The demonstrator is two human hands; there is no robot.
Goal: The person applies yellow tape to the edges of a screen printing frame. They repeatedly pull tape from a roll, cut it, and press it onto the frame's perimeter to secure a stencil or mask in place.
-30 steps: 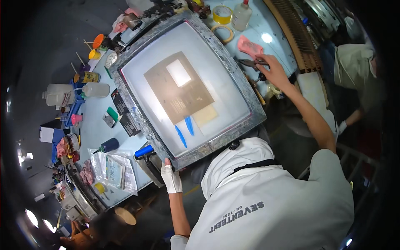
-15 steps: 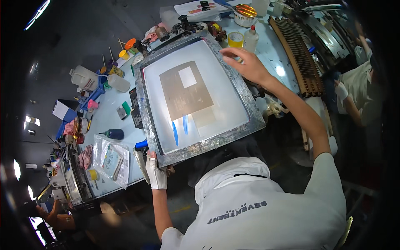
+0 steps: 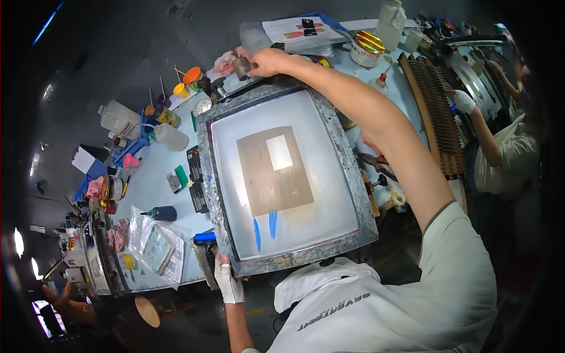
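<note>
A screen printing frame with a speckled grey border lies in front of me. Its pale mesh carries a brown rectangular area with a white window, and two blue strips mark its near part. At the near left corner, my left hand, in a white glove with bare fingertips, grips the frame's edge. My bare right hand reaches across to the clamp at the far end. Its fingers are curled beside a brownish metal cylinder; what they hold is hidden. A blue-handled tool lies next to the left corner.
To the left stand plastic bottles, a dark squeeze bottle and a plastic-bagged packet. A slatted wooden rack and a tin stand on the right. Another person works at the far right.
My right hand has moved from above the frame's right edge to the clamp at its far end and closed there. My left hand stays at the near left corner. The view has shifted.
</note>
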